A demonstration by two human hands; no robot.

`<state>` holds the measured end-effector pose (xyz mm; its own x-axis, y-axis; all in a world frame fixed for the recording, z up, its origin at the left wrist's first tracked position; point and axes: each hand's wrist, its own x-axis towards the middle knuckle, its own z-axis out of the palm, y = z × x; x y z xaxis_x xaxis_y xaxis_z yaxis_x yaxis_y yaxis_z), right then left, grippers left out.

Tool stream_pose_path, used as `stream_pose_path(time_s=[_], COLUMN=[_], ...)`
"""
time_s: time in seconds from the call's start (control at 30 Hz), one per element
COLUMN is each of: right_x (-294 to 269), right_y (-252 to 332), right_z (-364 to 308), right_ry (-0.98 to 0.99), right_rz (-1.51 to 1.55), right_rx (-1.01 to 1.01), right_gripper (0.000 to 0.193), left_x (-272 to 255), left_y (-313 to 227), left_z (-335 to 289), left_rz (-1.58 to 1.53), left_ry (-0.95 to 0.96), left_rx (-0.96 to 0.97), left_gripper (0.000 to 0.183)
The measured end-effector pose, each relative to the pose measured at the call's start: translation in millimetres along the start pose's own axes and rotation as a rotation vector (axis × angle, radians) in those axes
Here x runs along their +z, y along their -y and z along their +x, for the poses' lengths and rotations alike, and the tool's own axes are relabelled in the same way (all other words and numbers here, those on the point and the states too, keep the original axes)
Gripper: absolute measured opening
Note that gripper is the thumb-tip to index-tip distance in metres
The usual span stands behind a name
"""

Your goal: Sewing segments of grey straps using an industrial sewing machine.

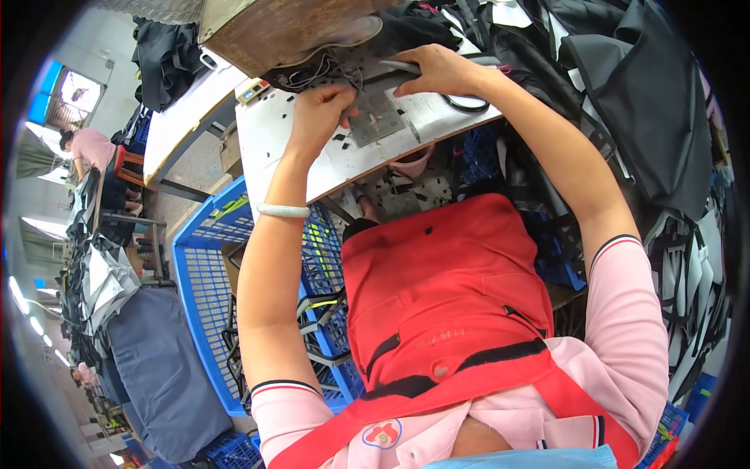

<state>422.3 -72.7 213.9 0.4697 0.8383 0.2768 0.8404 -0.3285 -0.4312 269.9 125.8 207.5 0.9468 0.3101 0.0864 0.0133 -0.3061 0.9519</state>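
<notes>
My left hand [319, 117] is at the near side of a worn, brownish sewing machine [273, 35], its fingers curled together in a pinch. What they hold, if anything, is hidden. To its right, my right hand [445, 70] reaches in with thumb and forefinger spread apart. A grey-black strip [400, 67] passes between them, and the hand does not visibly close on it. Between the hands lies a metal plate [376, 121] set into the white tabletop [269, 144]. A black loop [466, 104] lies below my right wrist.
Small black scraps dot the tabletop. A blue plastic basket [205, 270] stands beside my left arm. Black fabric pieces [641, 102] are heaped on the right. A red apron [445, 273] covers my lap. Another person [92, 148] bends over a table at far left.
</notes>
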Motion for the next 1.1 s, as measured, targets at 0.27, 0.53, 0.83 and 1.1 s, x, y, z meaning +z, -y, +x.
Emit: stream_pose_path(time_s=[0.27,0.53,0.83,1.1], right_x=[24,127,16,-14], right_y=[46,131,42,27], right_z=[-62,-90,-77,-51], right_ry=[-0.093,0.229,0.243,0.170], right_rz=[-0.183,-0.542,0.056,-0.080], right_rx=[-0.280,-0.498,-0.056,0.016], right_gripper=[0.026,0.010,0.046,0.048], left_x=[-6,60,-8,9], left_y=[8,-7,21,-3], left_z=[-22,-50,-92,-57], left_rz=[0.394,0.225,-0.118,0.291], left_ry=[0.084,0.252,0.344,0.063], left_rx=[-0.002,0.059,-0.449,0.059], left_gripper=[0.027,0.028,0.027,0.029])
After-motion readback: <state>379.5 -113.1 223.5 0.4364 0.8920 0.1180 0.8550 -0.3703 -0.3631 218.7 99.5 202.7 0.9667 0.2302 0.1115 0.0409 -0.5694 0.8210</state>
